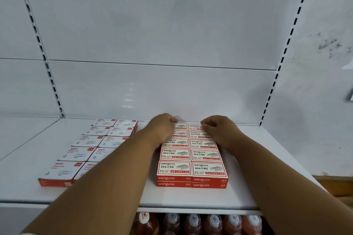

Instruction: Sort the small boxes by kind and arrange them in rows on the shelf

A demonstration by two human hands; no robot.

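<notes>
Head view, left to right. At lower left of the frame, on the white shelf [248, 168]: paper clip boxes [84, 153], white tops with red sides, in two columns running back toward the rear panel, partly hidden by the left forearm. Left hand [162, 129] at centre, fingers curled down over the far left corner of the staple block; a real grip or mere pressing, cannot tell. Staple boxes [192, 158] just right of centre: red and white, marked 24/6, two columns wide, two layers high at the front, edges touching. Right hand [219, 131] curled likewise over the far right boxes, fingertips on the rearmost one; again cannot tell whether pinching or only pushing. Below the shelf edge at the bottom of the frame, a row of bottles [212, 223] with pale caps.

Sorting apparently near done, squaring up the back row in hand. Risks: uneven pressure from the two sides, skewing the columns; a nudge forward, sliding the stacked front boxes toward the shelf lip; a forearm sweep, knocking the paper clip rows.
</notes>
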